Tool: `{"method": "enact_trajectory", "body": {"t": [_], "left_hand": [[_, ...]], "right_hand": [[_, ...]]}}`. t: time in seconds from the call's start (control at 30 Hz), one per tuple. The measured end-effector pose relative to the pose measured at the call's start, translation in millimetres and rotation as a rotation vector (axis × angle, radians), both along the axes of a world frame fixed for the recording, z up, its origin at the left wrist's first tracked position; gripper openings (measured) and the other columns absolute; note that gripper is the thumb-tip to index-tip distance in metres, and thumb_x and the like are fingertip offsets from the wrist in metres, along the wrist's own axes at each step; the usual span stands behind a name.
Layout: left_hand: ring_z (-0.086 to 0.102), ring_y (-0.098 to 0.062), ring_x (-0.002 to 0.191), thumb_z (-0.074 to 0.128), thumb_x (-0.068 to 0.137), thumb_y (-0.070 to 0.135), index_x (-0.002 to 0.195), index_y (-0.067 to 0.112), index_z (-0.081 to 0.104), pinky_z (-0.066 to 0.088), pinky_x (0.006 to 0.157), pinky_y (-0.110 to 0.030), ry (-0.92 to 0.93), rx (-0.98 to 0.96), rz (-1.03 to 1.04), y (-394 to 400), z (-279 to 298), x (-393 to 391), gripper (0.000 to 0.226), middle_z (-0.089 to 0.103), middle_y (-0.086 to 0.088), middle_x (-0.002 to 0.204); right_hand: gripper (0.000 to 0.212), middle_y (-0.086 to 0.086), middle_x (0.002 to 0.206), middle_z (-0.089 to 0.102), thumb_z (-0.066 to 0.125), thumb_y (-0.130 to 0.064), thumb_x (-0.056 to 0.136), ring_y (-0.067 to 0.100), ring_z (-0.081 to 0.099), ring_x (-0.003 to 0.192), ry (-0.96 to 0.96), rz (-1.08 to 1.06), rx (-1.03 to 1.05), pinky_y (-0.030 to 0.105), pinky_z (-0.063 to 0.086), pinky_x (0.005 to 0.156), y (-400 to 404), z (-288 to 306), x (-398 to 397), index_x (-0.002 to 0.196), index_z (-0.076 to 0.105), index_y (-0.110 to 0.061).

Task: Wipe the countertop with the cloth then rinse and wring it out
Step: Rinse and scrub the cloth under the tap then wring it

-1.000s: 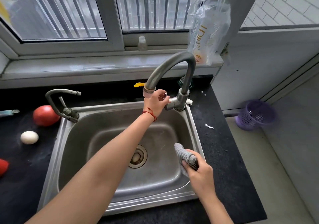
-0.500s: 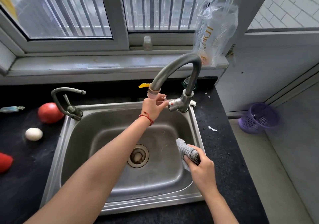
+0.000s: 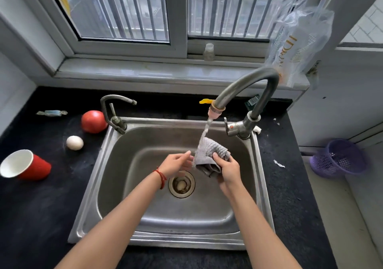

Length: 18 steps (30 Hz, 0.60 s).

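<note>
Black tabletop frames your steel sink. Right hand fingers clutch the grey cloth under the tap stream, frame centre; left hand fingers wide beside it. Tilted cloth could deflect spray onto the tabletop.

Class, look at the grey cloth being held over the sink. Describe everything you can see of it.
The grey cloth looks like a knitted or waffle-textured fabric, bunched and folded, not spread flat. The right hand grips its lower right part, with folds hanging below the fingers. The left hand is open beside its left edge. It sits above the steel sink, directly under the tap's running water, which lands on its top.
</note>
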<state>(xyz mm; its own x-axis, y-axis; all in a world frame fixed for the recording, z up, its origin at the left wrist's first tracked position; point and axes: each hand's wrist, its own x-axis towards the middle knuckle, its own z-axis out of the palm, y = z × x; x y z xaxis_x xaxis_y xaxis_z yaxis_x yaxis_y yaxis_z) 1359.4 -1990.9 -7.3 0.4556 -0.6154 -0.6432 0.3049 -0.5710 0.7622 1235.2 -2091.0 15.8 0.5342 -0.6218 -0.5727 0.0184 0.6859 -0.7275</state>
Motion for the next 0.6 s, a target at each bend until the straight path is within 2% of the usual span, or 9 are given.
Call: {"method": "enact_trajectory", "body": {"t": [0.07,0.2,0.27,0.33,0.4,0.43,0.5,0.57,0.6], "left_hand": [[0.063,-0.027,0.087,0.046,0.092,0.04,0.09,0.015,0.065,0.053,0.076,-0.037,0.193,-0.051,0.151,1,2,-9,0.031,0.065,-0.011,0.09],[0.066,-0.02,0.069,0.043,0.095,0.03,0.094,0.009,0.062,0.058,0.057,-0.032,0.4,-0.2,0.333,-3,4,-16,0.028,0.066,-0.011,0.081],[0.068,-0.018,0.061,0.042,0.096,0.023,0.093,0.007,0.062,0.058,0.05,-0.028,0.434,-0.244,0.392,-4,3,-15,0.026,0.069,-0.009,0.074],[0.067,-0.019,0.064,0.045,0.094,0.018,0.091,0.006,0.062,0.058,0.052,-0.03,0.414,-0.262,0.445,-4,0,-11,0.02,0.069,-0.009,0.072],[0.065,-0.022,0.069,0.049,0.092,0.015,0.089,0.006,0.062,0.058,0.063,-0.035,0.367,-0.273,0.483,-5,-3,-7,0.016,0.069,-0.009,0.075],[0.064,-0.023,0.072,0.05,0.092,0.014,0.089,0.007,0.063,0.056,0.069,-0.037,0.34,-0.27,0.486,-6,-4,-5,0.014,0.068,-0.01,0.078],[0.063,-0.024,0.074,0.051,0.091,0.014,0.089,0.007,0.063,0.053,0.077,-0.039,0.304,-0.261,0.479,-8,-5,-4,0.013,0.067,-0.011,0.08],[0.064,-0.022,0.067,0.052,0.091,0.014,0.085,0.008,0.064,0.055,0.072,-0.037,0.274,-0.251,0.452,-10,-6,-5,0.014,0.068,-0.008,0.072],[0.064,-0.02,0.062,0.052,0.091,0.014,0.082,0.009,0.064,0.056,0.066,-0.034,0.248,-0.244,0.432,-13,-8,-5,0.016,0.067,-0.007,0.068]], "right_hand": [[0.014,0.018,0.094,0.064,0.052,0.001,0.087,0.035,0.06,0.088,-0.058,-0.001,0.095,0.055,0.047,0.089,1,-3,11,0.095,0.06,-0.006],[0.012,0.016,0.093,0.065,0.051,-0.002,0.088,0.027,0.064,0.08,-0.063,-0.004,0.12,0.039,0.056,0.073,4,-10,25,0.095,0.06,-0.007],[0.012,0.016,0.098,0.065,0.053,-0.004,0.088,0.027,0.064,0.082,-0.027,0.007,0.098,0.039,0.056,0.074,3,-13,29,0.096,0.06,-0.008],[0.019,0.018,0.11,0.063,0.056,-0.009,0.088,0.026,0.06,0.093,0.149,0.084,-0.078,0.042,0.05,0.085,1,-15,30,0.108,0.057,-0.007],[0.04,0.01,0.118,0.055,0.058,-0.017,0.088,0.02,0.052,0.104,0.375,0.194,-0.361,0.035,0.043,0.092,-1,-14,27,0.126,0.046,-0.009],[0.046,0.006,0.119,0.051,0.058,-0.021,0.088,0.018,0.05,0.107,0.43,0.216,-0.481,0.033,0.04,0.093,-2,-13,25,0.131,0.042,-0.012],[0.047,0.003,0.125,0.05,0.058,-0.028,0.088,0.015,0.048,0.111,0.42,0.261,-0.635,0.03,0.039,0.095,-2,-12,22,0.131,0.043,-0.018],[0.057,0.003,0.131,0.05,0.06,-0.044,0.083,0.015,0.046,0.118,0.41,0.369,-0.678,0.03,0.037,0.1,1,-13,25,0.131,0.045,-0.017],[0.071,0.002,0.133,0.049,0.061,-0.058,0.075,0.016,0.045,0.122,0.437,0.425,-0.682,0.034,0.036,0.105,4,-16,28,0.132,0.044,-0.018]]}}
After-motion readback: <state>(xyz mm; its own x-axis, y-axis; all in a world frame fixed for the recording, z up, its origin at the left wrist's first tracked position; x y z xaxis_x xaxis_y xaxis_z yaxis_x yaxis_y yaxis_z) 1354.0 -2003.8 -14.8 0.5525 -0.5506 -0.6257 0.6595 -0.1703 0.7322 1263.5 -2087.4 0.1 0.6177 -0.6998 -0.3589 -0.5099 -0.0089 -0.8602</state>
